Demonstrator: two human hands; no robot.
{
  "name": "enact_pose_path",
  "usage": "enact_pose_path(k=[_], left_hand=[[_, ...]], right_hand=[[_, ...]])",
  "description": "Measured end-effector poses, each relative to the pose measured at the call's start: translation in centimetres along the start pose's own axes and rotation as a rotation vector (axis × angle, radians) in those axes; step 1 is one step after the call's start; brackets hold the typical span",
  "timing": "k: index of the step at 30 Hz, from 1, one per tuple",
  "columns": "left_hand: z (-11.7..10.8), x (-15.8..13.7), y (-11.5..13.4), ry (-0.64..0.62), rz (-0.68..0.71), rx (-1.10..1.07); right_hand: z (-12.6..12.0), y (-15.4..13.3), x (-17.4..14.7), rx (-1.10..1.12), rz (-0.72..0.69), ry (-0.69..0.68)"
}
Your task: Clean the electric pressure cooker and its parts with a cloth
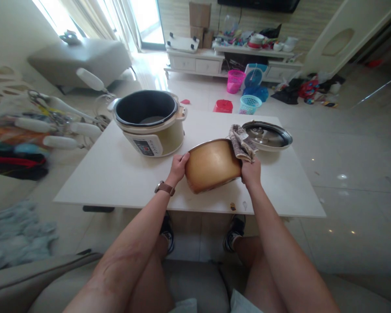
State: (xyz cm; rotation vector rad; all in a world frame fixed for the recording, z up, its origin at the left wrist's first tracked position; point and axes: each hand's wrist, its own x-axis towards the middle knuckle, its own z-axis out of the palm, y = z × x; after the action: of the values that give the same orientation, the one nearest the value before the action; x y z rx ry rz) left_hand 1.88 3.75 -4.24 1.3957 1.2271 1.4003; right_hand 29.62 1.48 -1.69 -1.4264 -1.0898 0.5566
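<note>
A gold-brown inner pot [213, 165] is tilted on its side above the white table, its outer wall toward me. My left hand [178, 168] grips its left edge, thumb on the outside. At the right edge my right hand [250, 171] is closed on the pot, with a grey-brown cloth [242, 142] draped over the rim just above the fingers. The pot's inside is hidden from me. Behind it to the left stands the cooker body [163, 138], uncovered, with a dark cavity and a front control panel. To the right lies the lid [267, 135], underside up.
The white table [94, 184] has a small brown sticker near its front edge. Beyond it are a red stool [223, 106], a light-blue basket [250, 104] and a pink basket [236, 81]. A grey sofa is under me; an ottoman [80, 61] stands far left.
</note>
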Motion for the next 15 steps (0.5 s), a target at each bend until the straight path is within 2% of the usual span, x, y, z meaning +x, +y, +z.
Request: enact_pose_path(k=[3, 6, 11, 13, 15], left_hand=[[0.1, 0.2, 1.0, -0.042, 0.064, 0.008], [0.5, 0.2, 2.5, -0.012, 0.112, -0.002], [1.3, 0.0, 3.6, -0.002, 0.021, 0.014], [1.4, 0.0, 3.6, 0.005, 0.003, 0.005], [1.4, 0.1, 3.3, -0.001, 0.009, 0.0]], right_hand=[[-0.4, 0.0, 0.1, -0.01, -0.005, 0.015], [-0.4, 0.0, 0.1, -0.031, 0.005, 0.008], [-0.2, -0.4, -0.3, -0.053, -0.026, 0.013], [-0.2, -0.9, -0.8, -0.083, -0.092, 0.001], [-0.4, -1.8, -1.6, -0.15, -0.248, -0.051]])
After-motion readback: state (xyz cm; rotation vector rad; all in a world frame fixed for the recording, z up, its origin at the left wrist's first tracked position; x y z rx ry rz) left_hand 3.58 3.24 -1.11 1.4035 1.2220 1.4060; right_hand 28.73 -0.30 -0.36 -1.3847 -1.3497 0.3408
